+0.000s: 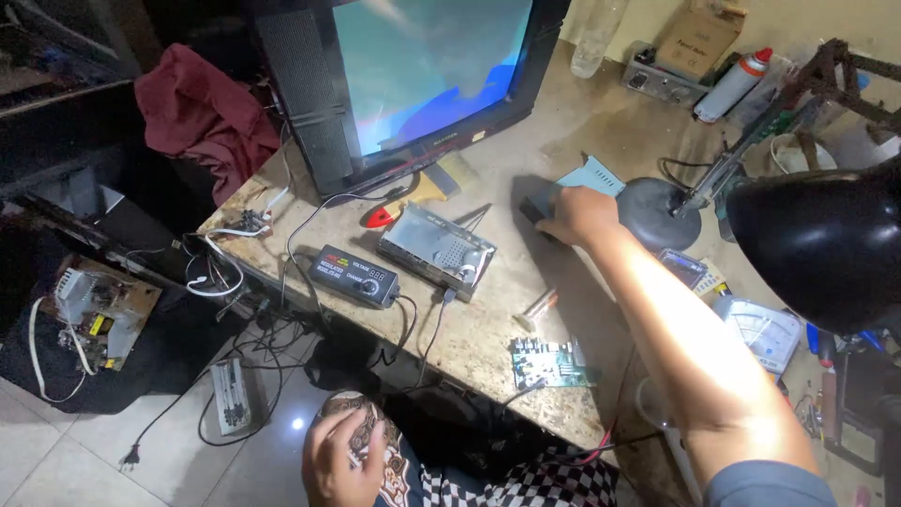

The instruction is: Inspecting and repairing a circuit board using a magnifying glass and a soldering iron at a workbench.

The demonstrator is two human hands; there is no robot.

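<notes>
My right hand [579, 216] reaches across the worn bench top [469, 329] and closes over a small black object [532, 212] lying near a light blue card [593, 175]. My left hand [343, 457] rests low by my lap with fingers curled around a small dark patterned item; I cannot make out what it is. Between the hands lie a grey open metal box [437, 249], a black power adapter with a display [356, 275], a green circuit board [544, 363] at the bench edge and a small metal cylinder [537, 308].
A lit television [413, 75] stands at the back of the bench, a red cloth [202, 113] to its left. A black desk lamp [817, 239] with a round base [657, 211] looms at the right. Cables, a circuit board [99, 310] and a plug strip lie on the floor.
</notes>
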